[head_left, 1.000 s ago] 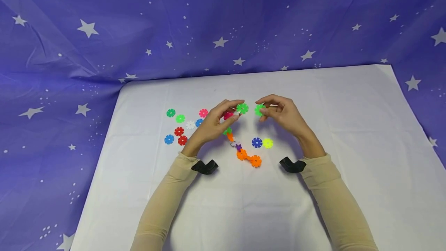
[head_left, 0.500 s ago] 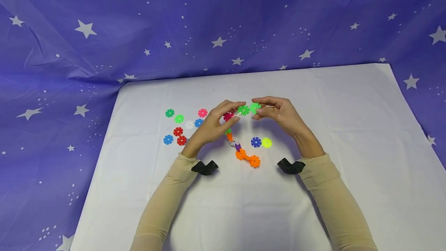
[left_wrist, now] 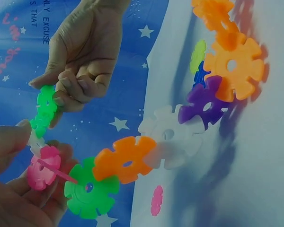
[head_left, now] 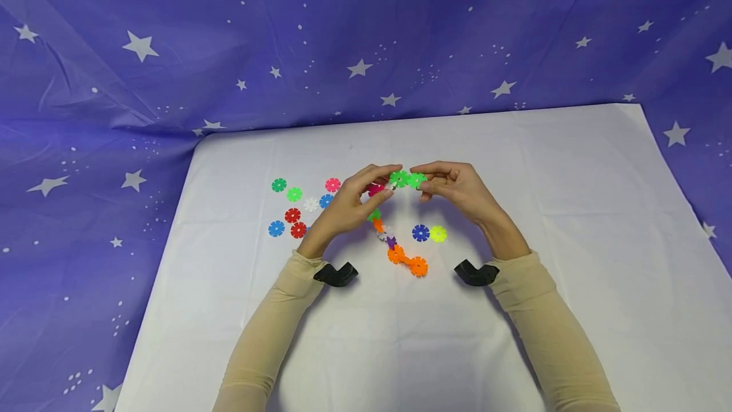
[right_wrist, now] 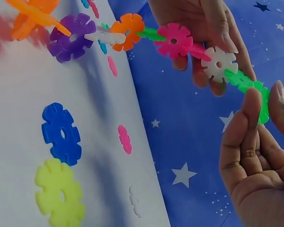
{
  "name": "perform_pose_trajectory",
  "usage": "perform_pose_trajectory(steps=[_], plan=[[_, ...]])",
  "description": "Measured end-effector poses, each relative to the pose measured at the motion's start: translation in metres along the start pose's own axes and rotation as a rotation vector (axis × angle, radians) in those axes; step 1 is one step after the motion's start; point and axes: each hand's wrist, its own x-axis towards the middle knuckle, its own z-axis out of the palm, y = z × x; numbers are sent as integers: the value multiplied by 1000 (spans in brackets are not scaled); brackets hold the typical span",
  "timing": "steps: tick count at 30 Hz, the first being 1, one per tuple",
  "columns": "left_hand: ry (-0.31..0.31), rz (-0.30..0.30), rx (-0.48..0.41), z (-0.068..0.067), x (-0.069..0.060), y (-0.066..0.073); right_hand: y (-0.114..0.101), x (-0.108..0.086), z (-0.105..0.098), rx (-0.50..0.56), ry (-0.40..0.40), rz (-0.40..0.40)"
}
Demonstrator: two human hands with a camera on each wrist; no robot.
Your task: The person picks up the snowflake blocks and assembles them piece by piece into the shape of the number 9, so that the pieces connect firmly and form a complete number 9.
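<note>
My left hand [head_left: 357, 201] pinches the upper end of a chain of notched plastic flower discs, at the white disc [right_wrist: 219, 64] next to a green disc [head_left: 398, 178]. The chain hangs down through pink, green, orange [left_wrist: 128, 160], clear white and purple discs [left_wrist: 206, 105] to orange discs [head_left: 419, 266] near the table. My right hand [head_left: 460, 186] pinches a light green disc [right_wrist: 262, 100] between thumb and fingers. That disc's edge meets the green disc at the chain's end; how deeply their notches are joined I cannot tell.
Loose blue [head_left: 420, 233] and yellow discs [head_left: 438, 234] lie below the hands. Several more, including red [head_left: 293, 215], green [head_left: 279, 185] and pink ones [head_left: 333, 185], lie left on the white-covered table [head_left: 572, 208]. A starry purple cloth [head_left: 320, 30] hangs behind.
My right hand has moved left, bringing its light green disc from apart to against the green disc at the chain's end. My left hand has stayed nearly still.
</note>
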Motion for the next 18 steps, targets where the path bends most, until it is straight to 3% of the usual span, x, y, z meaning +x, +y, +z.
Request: perform_pose_trajectory(steps=[7,10,18], plan=[[-9,-6,24,3,2,-23,1,-1,-2,-59,-5,-13],[-12,15,29,3,2,-26,2,-1,-3,-108,-7,-23],[32,161,43,3,1,-29,3,-1,0,-101,-18,-76]])
